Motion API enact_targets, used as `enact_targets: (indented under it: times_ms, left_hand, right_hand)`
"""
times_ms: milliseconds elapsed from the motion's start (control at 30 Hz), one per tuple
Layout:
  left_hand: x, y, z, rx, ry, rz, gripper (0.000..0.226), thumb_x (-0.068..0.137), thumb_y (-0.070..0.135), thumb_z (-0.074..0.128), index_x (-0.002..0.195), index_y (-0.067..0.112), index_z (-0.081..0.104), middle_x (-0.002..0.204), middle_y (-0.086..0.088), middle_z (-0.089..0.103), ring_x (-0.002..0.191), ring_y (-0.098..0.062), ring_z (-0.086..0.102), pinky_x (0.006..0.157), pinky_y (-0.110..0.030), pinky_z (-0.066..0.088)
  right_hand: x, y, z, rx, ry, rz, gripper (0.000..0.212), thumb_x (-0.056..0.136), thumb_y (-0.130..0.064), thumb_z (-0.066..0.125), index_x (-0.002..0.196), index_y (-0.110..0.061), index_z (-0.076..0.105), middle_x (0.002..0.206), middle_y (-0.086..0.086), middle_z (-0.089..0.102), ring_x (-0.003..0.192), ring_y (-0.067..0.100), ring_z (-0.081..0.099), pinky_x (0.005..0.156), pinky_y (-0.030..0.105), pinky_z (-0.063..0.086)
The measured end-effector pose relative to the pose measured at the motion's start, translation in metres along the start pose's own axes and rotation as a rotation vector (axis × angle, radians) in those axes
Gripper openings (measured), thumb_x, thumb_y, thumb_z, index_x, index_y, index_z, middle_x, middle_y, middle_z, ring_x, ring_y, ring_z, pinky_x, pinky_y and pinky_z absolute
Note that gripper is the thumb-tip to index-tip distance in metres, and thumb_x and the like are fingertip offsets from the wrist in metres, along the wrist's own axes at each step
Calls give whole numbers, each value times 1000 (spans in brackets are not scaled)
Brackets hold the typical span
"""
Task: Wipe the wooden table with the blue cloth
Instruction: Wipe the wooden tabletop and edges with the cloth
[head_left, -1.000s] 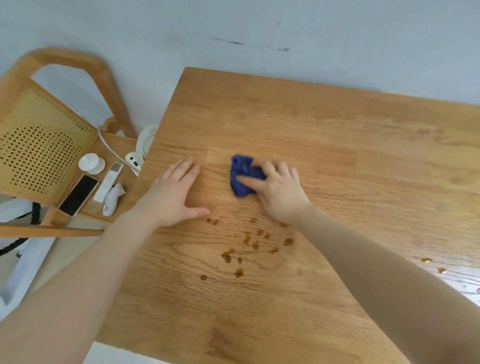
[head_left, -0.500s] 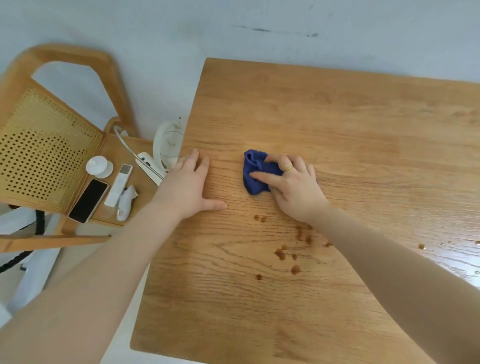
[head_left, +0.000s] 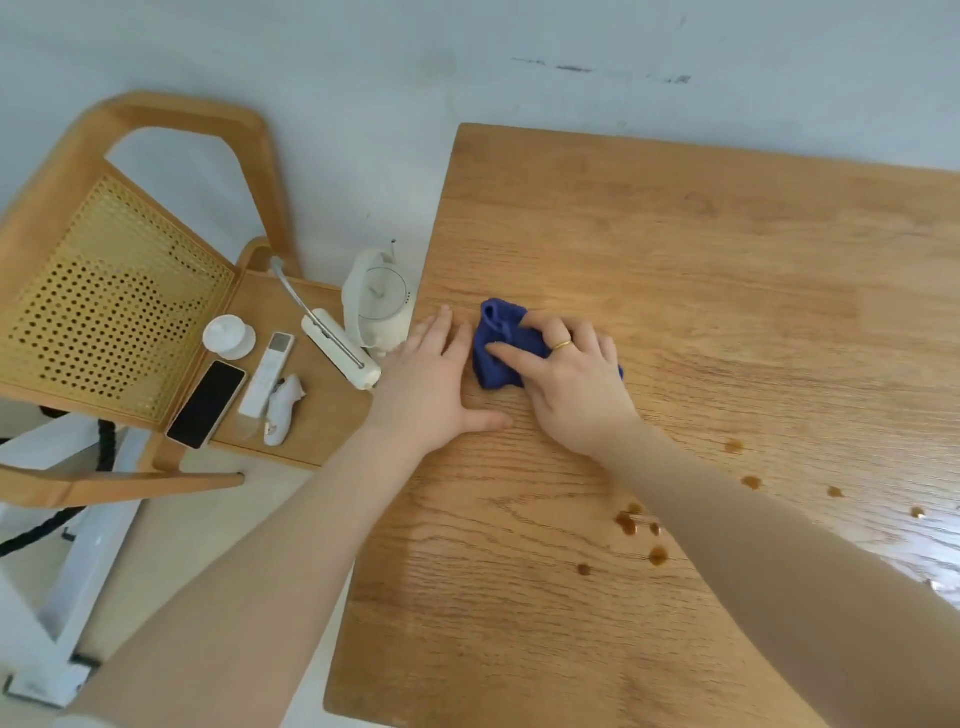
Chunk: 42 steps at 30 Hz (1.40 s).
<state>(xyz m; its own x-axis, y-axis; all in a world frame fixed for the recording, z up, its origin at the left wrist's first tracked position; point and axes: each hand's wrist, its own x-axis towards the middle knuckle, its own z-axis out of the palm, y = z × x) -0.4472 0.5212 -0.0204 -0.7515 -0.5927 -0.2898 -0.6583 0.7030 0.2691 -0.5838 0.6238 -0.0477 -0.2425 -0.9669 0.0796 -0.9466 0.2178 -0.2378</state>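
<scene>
Pressing down on a bunched blue cloth (head_left: 497, 349), the right hand (head_left: 571, 387) covers its right half with fingers curled over it, a gold ring (head_left: 561, 345) on one finger; the cloth sits on the wooden table (head_left: 701, 270) near its left edge. Left hand (head_left: 428, 384): flat on the table just beside the cloth, fingers spread, holding nothing. Brown droplets (head_left: 636, 527) dot the wood nearer the person; a chair (head_left: 130, 291) to the left carries a phone (head_left: 207, 397), a remote (head_left: 266, 375) and a white power strip (head_left: 340, 348).
</scene>
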Motion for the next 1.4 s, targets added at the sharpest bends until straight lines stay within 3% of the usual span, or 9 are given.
enact_targets:
  times_ms: [233,433,533,700,833,967,1033,1200,1400]
  left_hand:
    - [-29,-33,-7,-282,119,-31,96,70,63,61,148,20,23,156,4,18,142,-12,16,113,-28,16]
    - [-51,-62,-15,-342,57,-86,98,75,50,67,150,19,12,156,-1,17,142,-15,18,111,-26,18]
    - [-54,-68,-16,-358,78,-148,100,75,51,68,150,23,8,155,1,20,139,-16,26,106,-29,29]
    - [-58,-69,-12,-379,97,-155,101,74,53,67,150,24,7,154,3,21,134,-13,34,100,-28,34]
    - [-65,-65,-12,-387,76,-105,102,72,52,69,149,25,9,153,6,20,134,-12,34,97,-27,35]
    - [-72,-51,-11,-277,8,-12,114,63,59,73,149,26,7,150,8,26,130,-13,40,92,-26,40]
    - [-75,-47,-8,-250,37,-10,118,62,60,73,150,22,5,152,6,23,133,-14,37,98,-27,37]
    - [-84,-40,3,-184,65,-86,119,65,59,72,150,14,4,156,-1,15,140,-18,24,112,-33,25]
    - [-91,-20,16,-3,-117,-109,130,61,66,69,148,8,-8,158,-8,-11,145,-21,10,116,-35,11]
  right_hand:
    - [65,-27,5,-9,25,369,49,90,-16,42,134,-37,40,147,6,22,124,33,25,98,44,22]
    - [28,-72,19,22,-7,12,46,74,-16,64,118,-30,61,131,14,50,106,42,48,79,48,38]
    - [49,-70,20,-6,-15,-40,42,80,-18,57,119,-33,59,133,10,48,108,40,45,81,47,35]
    - [97,-65,17,-9,-26,197,42,90,-22,43,128,-37,49,146,4,28,123,33,28,93,43,26]
    - [41,-79,17,-38,-27,-18,39,79,-23,51,116,-32,57,129,11,46,108,37,42,81,45,33]
    - [-10,-80,14,53,-115,-229,43,76,-35,39,112,-32,61,117,11,55,100,35,48,71,43,41]
    - [2,-69,13,-43,-120,-258,42,79,-33,45,119,-33,57,122,12,53,102,35,44,74,45,40]
    - [45,-55,3,-127,-110,129,50,90,-19,41,137,-39,36,143,8,28,118,35,30,93,45,28]
    - [-43,-68,-4,-56,-158,-153,50,79,-30,31,122,-28,58,122,17,53,96,41,51,73,47,41]
